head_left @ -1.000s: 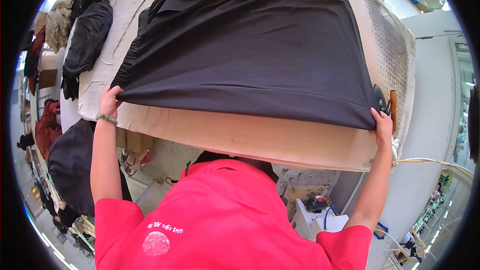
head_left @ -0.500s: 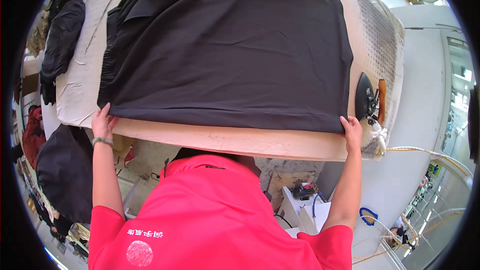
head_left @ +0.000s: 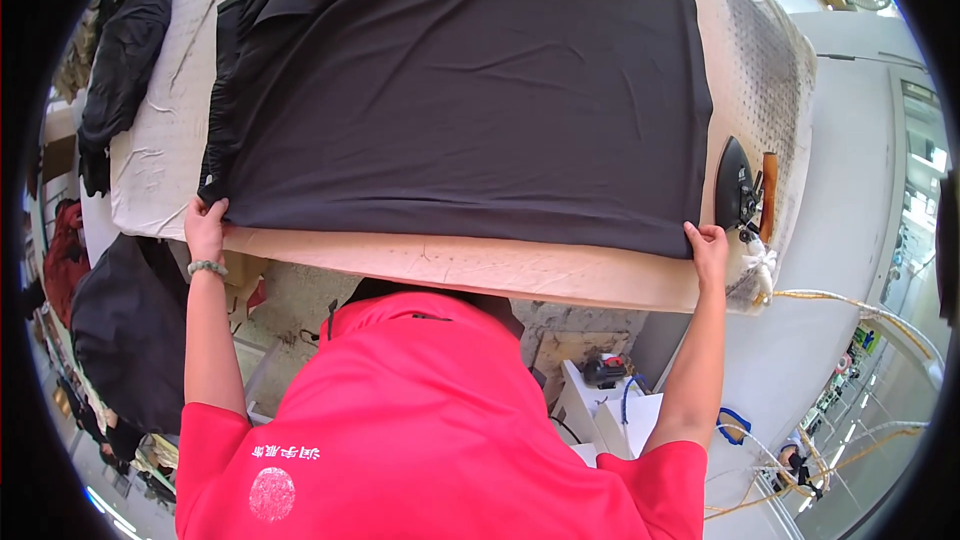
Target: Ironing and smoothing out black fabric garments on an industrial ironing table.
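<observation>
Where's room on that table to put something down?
On the cream padded table, a bare strip lies left, between the wide black fabric and the crumpled black bundle. Another is right of the fabric, beyond the black, brown-handled iron. It's crowded around the iron, near the right hand.

Black cloth (head_left: 460, 90) is lying spread, mostly flat, on a pale padded table (head_left: 480, 262). Left edge is bunching in tight gathers; right edge is running smoother, slightly wavy. Near edge is stretching almost straight along the table's front. Shallow creases are crossing the middle; far end is running out of view.
</observation>
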{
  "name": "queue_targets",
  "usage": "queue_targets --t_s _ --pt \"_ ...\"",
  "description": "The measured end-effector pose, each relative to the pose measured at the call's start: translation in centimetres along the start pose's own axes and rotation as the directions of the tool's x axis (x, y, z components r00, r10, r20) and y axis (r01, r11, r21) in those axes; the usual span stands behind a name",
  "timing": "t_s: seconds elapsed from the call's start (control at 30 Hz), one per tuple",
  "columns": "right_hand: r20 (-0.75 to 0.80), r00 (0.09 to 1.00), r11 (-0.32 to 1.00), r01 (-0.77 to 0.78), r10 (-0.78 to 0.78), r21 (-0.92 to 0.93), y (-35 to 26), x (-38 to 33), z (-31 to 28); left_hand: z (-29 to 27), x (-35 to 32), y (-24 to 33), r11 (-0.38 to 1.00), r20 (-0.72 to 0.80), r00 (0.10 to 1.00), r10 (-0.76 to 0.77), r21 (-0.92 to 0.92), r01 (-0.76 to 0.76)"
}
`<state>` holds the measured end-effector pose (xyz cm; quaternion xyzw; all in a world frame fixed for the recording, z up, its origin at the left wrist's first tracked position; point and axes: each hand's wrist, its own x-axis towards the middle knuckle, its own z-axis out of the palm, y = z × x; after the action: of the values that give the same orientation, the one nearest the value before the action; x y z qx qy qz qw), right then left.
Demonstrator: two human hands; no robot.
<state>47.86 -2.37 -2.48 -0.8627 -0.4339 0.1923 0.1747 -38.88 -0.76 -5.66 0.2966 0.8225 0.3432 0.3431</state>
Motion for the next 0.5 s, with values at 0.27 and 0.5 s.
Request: queue_targets --t_s 0.27,0.5 --pt "0.139 0.926 0.924 -0.367 0.351 0.105 -2.1 0.0 -0.1 1.5 -2.9 4.4 0.971 0.061 0.981 -0.185 -0.140 0.192" --pt "0.095 0.990 0.980 0.115 -0.100 -0.165 -0.9 -0.5 -2.7 -0.5 -2.4 2.5 0.972 0.071 0.991 0.116 0.195 -0.128"
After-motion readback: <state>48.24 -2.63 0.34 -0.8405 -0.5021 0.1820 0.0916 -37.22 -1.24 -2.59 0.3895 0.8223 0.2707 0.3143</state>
